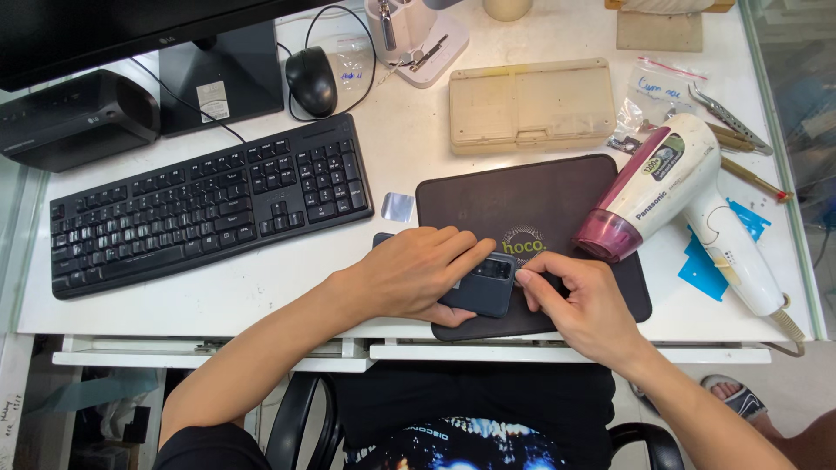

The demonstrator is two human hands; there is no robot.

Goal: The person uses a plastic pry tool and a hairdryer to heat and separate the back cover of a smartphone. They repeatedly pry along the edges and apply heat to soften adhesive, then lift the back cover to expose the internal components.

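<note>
A dark smartphone [482, 287] lies face down on a dark brown mat [522, 209] near the desk's front edge, its camera block showing. My left hand [409, 271] lies over the phone's left part and holds it down. My right hand [585, 300] is at the phone's right end, thumb and forefinger pinched at the edge beside the camera block. Whether they hold a small tool or part I cannot tell.
A white and maroon hair dryer [675, 187] lies on the mat's right edge. A black keyboard [205, 204] and mouse [311, 80] sit left, a beige case [529, 104] behind the mat, tweezers [727, 113] and blue cards [718, 252] at right. A small silver square [397, 206] lies by the mat.
</note>
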